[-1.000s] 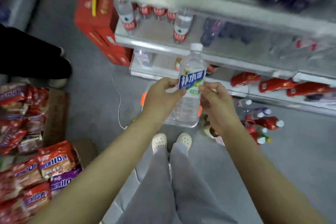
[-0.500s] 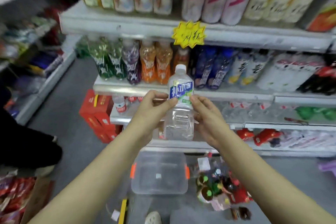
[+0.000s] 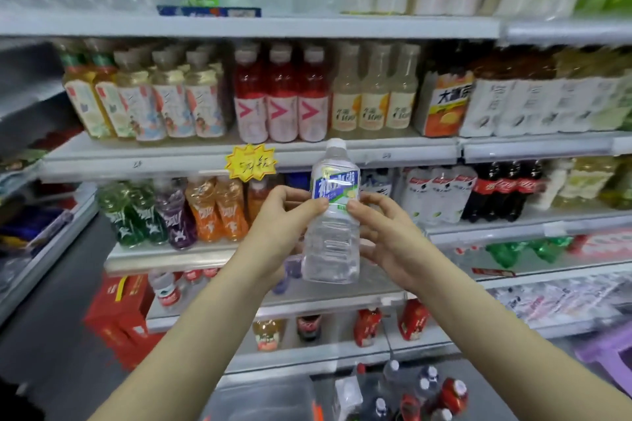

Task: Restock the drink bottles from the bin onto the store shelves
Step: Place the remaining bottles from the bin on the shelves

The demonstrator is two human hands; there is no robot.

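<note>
A clear drink bottle (image 3: 332, 236) with a white cap and a blue-and-green label stands upright in front of me, level with the middle shelves. My left hand (image 3: 280, 229) grips its left side, thumb on the label. Opposite it, my right hand (image 3: 386, 236) holds the right side, fingers curled round the body. The store shelves (image 3: 239, 155) behind are packed with rows of bottles. On the floor at the bottom lies the clear bin (image 3: 266, 400) with orange latches, and several loose bottles (image 3: 424, 393) lie beside it.
A yellow starburst price tag (image 3: 250, 161) hangs from the shelf edge just left of the bottle. Red cartons (image 3: 119, 311) are stacked at the lower left. A purple stool (image 3: 608, 352) sits at the lower right. Another shelf unit (image 3: 41, 243) runs along the left.
My view has tilted up from the floor to the shelves. Both hands have raised the bottle with it, and the bin has dropped to the bottom edge.
</note>
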